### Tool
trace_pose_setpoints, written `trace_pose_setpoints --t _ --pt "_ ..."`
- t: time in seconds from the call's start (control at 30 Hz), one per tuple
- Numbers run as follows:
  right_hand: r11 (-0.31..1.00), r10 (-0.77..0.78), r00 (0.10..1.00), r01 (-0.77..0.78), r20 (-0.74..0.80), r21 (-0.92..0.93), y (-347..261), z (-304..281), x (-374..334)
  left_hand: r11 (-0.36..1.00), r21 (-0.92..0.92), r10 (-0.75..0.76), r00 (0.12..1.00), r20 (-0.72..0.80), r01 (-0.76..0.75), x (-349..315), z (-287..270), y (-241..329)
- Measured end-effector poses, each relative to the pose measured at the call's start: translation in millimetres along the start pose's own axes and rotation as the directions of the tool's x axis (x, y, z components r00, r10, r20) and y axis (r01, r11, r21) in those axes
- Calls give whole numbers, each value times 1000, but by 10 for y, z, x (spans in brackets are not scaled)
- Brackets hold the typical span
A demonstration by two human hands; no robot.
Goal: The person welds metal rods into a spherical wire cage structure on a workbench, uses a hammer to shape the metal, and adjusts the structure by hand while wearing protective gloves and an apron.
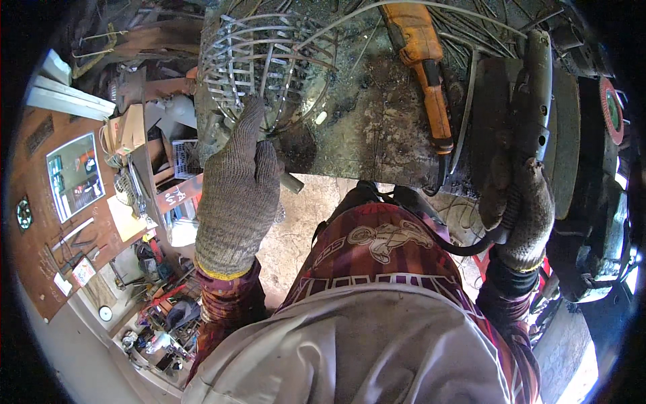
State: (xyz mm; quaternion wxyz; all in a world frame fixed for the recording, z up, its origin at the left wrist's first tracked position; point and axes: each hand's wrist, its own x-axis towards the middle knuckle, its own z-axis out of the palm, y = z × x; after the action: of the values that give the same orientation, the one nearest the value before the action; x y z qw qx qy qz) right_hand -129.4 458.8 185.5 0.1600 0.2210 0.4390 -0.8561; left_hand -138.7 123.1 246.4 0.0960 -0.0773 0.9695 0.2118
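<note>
My left hand [239, 195], in a grey knitted glove, reaches over the front edge of the bench. One long finger points up to the lower edge of a round basket-like frame [232, 71] of metal strips and rods; the other fingers are mostly hidden. A short grey bar end [291, 182] sticks out beside the thumb. At the right, my gloved right hand [528, 215] is closed round the rear of a long grey holder [536, 101] with a thick black cable, which looks like a welding electrode holder. From its far end a thin curved rod [410, 3] runs left to the frame.
An orange power tool [420, 67] lies on the dirty metal bench [373, 128], near loose rods [471, 34]. A small white piece [321, 117] sits by the frame. A red-rimmed disc [611, 111] is far right. Cluttered tools [161, 303] and a brown board [40, 202] are left.
</note>
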Motion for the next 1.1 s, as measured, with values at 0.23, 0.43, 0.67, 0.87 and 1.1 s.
trace_pose_setpoints --t 0.23,0.43,0.67,0.87,1.1 --pt "999 -8 992 2 -128 -49 24 -15 15 984 63 169 983 -65 -165 5 48 -95" --pt "998 7 985 -17 -171 -56 20 -10 34 998 -8 66 997 -27 -66 -12 46 -62" --pt "999 41 991 -45 -126 -26 -5 -12 43 985 91 148 989 -6 -146 -17 28 -76" --pt "999 38 989 -43 -146 -29 2 -24 41 993 10 116 992 -50 -116 -9 36 -67" --pt "915 -326 942 292 -83 -279 130 -203 77 984 8 181 981 -76 -180 25 25 -43"
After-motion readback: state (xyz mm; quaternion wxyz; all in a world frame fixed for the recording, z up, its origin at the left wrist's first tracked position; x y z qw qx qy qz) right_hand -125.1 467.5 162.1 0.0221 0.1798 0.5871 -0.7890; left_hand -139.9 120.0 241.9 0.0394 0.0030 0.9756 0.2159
